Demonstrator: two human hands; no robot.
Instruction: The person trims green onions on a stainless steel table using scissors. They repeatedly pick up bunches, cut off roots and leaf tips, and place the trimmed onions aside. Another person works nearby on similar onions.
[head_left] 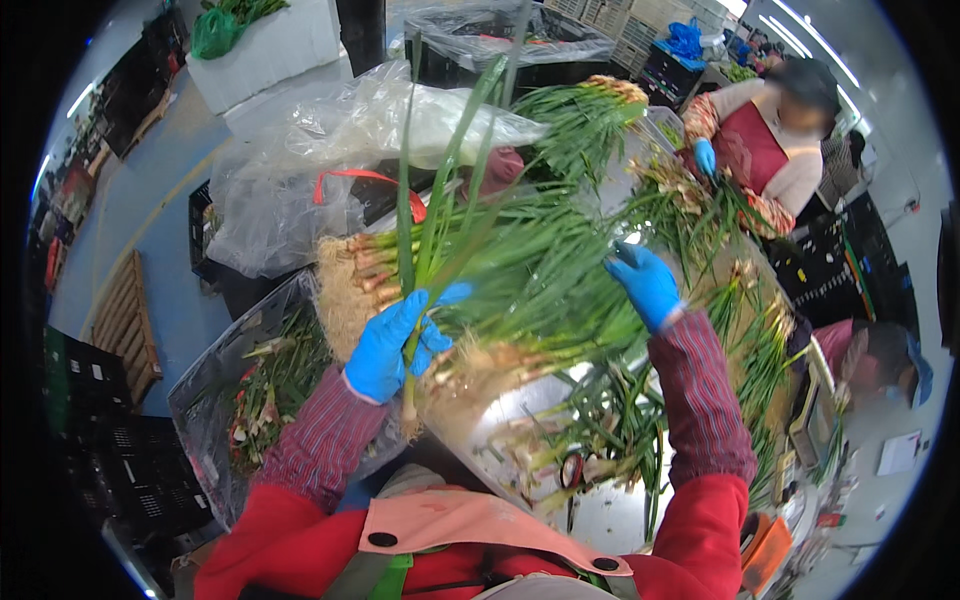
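Head view. The left hand (385, 350), in a blue glove, is closed around a green onion (428, 262), held upright near the stem: the long leaves rise above the fingers and the pale root end hangs below them. The right hand (648, 288), also gloved in blue, is at the right of the large onion heap (560, 235), over its leaves, with the fingers bent; whether it grips anything cannot be told. The heap lies on a metal table (505, 412), its roots toward the left, just beyond the left hand. Nearer the wearer, loose trimmings (545, 445) lie scattered, with red-handled scissors (571, 470) among them. Left of the table, a plastic-lined bin (195, 425) contains leafy scraps (275, 385). Beyond the heap, at the left, a clear plastic sheet (300, 150) is crumpled, with a red strap (372, 175) near its edge. Another onion bundle (575, 120) lies at the far end. Across the table, at the upper right, a co-worker (745, 145) in a dark red apron has a blue-gloved hand at more greens.
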